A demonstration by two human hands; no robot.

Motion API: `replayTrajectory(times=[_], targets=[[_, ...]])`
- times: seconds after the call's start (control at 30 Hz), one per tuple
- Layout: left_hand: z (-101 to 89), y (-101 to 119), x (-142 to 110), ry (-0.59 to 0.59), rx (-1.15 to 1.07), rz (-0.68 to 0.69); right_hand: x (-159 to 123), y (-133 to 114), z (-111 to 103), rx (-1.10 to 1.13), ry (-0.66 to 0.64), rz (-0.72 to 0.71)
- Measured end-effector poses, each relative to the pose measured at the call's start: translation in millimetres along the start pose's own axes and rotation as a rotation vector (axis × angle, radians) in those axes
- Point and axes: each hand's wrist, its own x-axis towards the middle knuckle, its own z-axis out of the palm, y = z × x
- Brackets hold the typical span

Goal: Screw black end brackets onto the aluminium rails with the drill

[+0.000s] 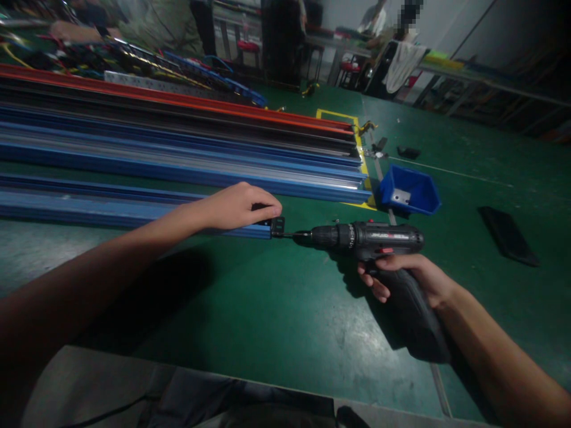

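A black cordless drill [379, 236] lies level in my right hand [401, 273], whose fingers wrap round its grip. Its long bit [288, 235] points left and meets the end of a blue rail [178, 207]. At that end sits a small black bracket [279, 225] with slots. My left hand [245, 205] is closed over the rail end, pressing the rail and the bracket; what lies under the palm is hidden.
Beyond lie several long blue, black and orange rails [223, 110] side by side. A blue bin [413, 190] with a metal plate stands right of their ends. Farther right is a flat black object [508, 236]. Wires and parts [80, 56] crowd the far left, near another person's arm [80, 31].
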Motion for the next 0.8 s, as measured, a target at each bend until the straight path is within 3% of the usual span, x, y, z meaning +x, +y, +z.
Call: replayTrajectory(times=[0.8], targets=[[0.3,-0.2,0.1,0.000,-0.002,0.000,-0.2,-1.3,2.1,-0.027,0.038,0.013]])
